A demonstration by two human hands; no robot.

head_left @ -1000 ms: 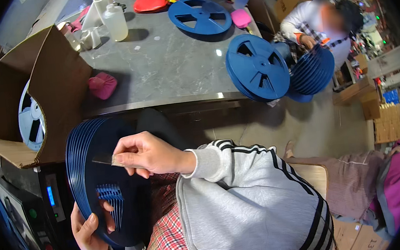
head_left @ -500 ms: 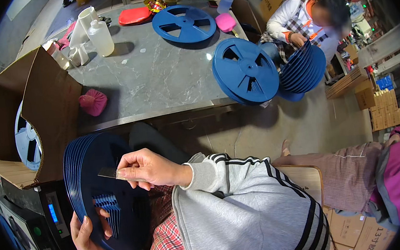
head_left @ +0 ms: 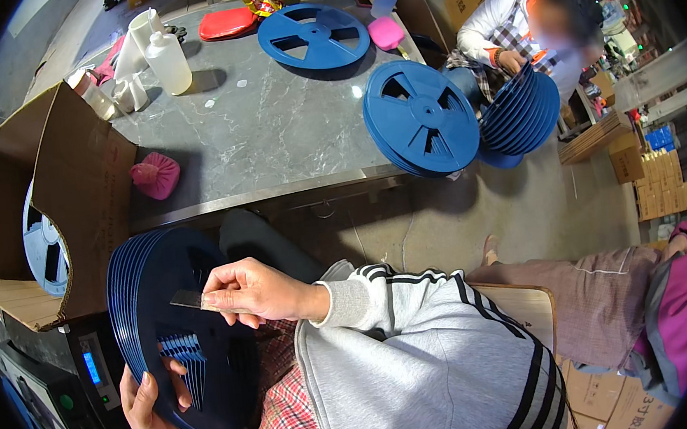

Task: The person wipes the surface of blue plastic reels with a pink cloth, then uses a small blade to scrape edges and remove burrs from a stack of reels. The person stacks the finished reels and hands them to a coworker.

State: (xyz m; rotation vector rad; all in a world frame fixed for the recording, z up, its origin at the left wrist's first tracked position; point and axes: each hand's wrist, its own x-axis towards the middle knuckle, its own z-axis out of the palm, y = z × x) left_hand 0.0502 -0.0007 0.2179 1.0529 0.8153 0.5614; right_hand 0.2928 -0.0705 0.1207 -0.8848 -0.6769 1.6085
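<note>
A stack of dark blue plastic reels (head_left: 171, 268) stands on edge at my lap, their rims lined up on the left side. My left hand (head_left: 153, 402) grips the stack low down, thumb on the near side and fingers reaching into a cut-out opening. Between the thumb and fingers of my right hand (head_left: 260, 293) is a thin flat blade (head_left: 187, 300), dark and straight-edged. It extends left over the face of the nearest reel; whether it touches the face I cannot tell.
A grey marbled table (head_left: 269, 131) lies ahead, bearing a blue reel (head_left: 313, 34), a reel stack (head_left: 429, 111), a squeeze bottle (head_left: 168, 63) and a pink bundle (head_left: 156, 175). A cardboard box (head_left: 83, 173) stands left, above a black machine (head_left: 43, 400). A co-worker (head_left: 499, 26) handles blue reels (head_left: 520, 111).
My view has shifted very slightly. Both hands, the blade and the reel stack keep nearly the same places; the co-worker's hand on the reels has moved a little.
</note>
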